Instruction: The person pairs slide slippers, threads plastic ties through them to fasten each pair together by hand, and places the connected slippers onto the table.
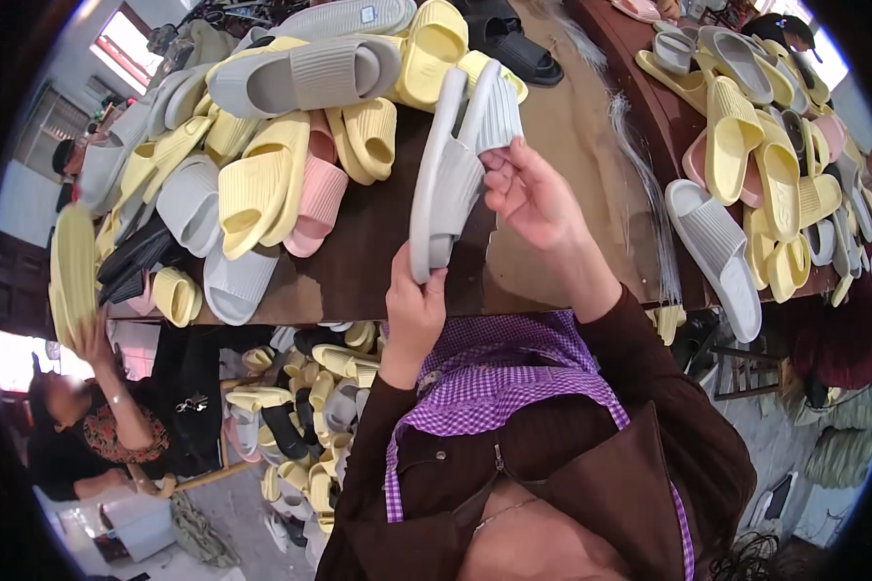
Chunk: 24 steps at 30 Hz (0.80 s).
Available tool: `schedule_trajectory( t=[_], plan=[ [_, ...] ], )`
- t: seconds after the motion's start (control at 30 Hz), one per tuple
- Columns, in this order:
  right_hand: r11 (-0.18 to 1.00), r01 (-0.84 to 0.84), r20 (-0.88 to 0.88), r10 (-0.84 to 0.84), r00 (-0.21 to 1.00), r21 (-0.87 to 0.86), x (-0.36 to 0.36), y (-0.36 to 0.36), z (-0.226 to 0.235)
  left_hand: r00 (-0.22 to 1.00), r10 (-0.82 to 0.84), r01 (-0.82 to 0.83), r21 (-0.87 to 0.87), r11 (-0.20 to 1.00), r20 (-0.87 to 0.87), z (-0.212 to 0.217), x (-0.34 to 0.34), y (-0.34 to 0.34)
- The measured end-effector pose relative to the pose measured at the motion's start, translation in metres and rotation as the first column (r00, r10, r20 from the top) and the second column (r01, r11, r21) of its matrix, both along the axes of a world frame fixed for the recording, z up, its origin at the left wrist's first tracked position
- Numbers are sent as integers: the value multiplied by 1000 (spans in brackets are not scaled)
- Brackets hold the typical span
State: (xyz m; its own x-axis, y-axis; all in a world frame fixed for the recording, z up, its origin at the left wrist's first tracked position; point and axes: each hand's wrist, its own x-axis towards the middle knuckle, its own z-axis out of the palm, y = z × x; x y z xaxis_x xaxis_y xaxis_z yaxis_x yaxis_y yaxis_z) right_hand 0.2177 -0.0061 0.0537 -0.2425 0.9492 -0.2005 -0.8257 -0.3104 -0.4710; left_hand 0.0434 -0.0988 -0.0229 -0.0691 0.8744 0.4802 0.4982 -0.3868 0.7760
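Brown worktable (358,242) — heaped yellow, grey, pink slippers (262,184) — black sandal (518,48).

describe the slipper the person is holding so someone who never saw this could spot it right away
Start at the long brown table heaped with yellow, pink and grey slides. Just above its near edge, the left hand and right hand hold up a pale grey ribbed slide. Unlike the heaped ones, it is lifted and stands on end.

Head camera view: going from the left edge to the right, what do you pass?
Co-worker's yellow slipper → mixed slipper pile → left hand → grey slipper pair → right hand → lone grey slipper → mostly yellow slipper pile.
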Motion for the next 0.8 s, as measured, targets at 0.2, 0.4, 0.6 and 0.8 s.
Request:
schedule_trajectory(
  t=[0.2,0.4,0.6,0.8],
  plan=[
    [953,-187,499,45,866,239,33,-11,-11,808,-2,206,-280,938,590,-3,-18,-4],
    [870,161,718,-479,505,467,53,23,-32,676,34,224,-249,942,736,-1,-24,-3],
    [947,-53,743,-214,634,318,49,26,-36,696,42,243,-290,926,717,6,-34,-17],
    [930,-194,725,-101,681,313,44,12,-39,687,123,155,-311,938,716,10,-54,-26]
  ],
)
